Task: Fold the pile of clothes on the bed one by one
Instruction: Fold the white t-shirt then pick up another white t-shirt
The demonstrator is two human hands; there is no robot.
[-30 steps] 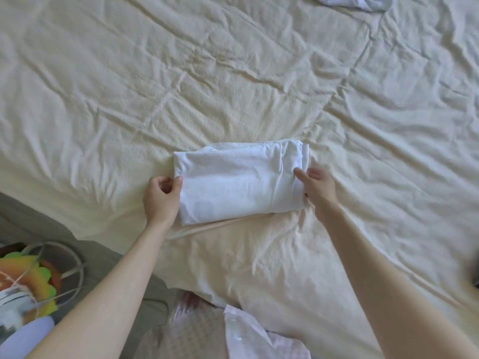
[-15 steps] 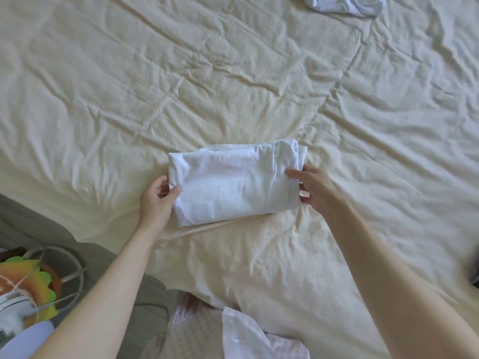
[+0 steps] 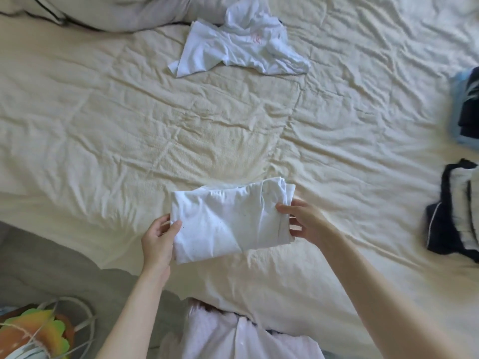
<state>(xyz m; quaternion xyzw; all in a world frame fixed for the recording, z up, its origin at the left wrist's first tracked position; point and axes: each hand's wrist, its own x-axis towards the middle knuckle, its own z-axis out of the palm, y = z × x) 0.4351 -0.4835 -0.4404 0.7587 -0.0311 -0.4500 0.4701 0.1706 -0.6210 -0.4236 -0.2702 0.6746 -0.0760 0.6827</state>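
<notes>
A folded white garment (image 3: 228,218) lies in the middle of the cream bedspread (image 3: 129,141), near its front edge. My left hand (image 3: 158,240) grips its left end, thumb on top and fingers underneath. My right hand (image 3: 302,224) grips its right end the same way. The garment looks slightly lifted off the bed. A crumpled white garment (image 3: 233,47) lies unfolded at the far side of the bed.
Folded dark and white clothes (image 3: 453,216) are stacked at the right edge, with a blue and dark pile (image 3: 466,104) behind them. A pale pillow (image 3: 116,11) sits at the top left. The grey floor (image 3: 39,268) and a colourful object (image 3: 31,332) are at lower left.
Both hands have closed round the ends of the folded garment and raised it a little. The camera has tilted up, bringing the crumpled garment and the stacks at the right into view.
</notes>
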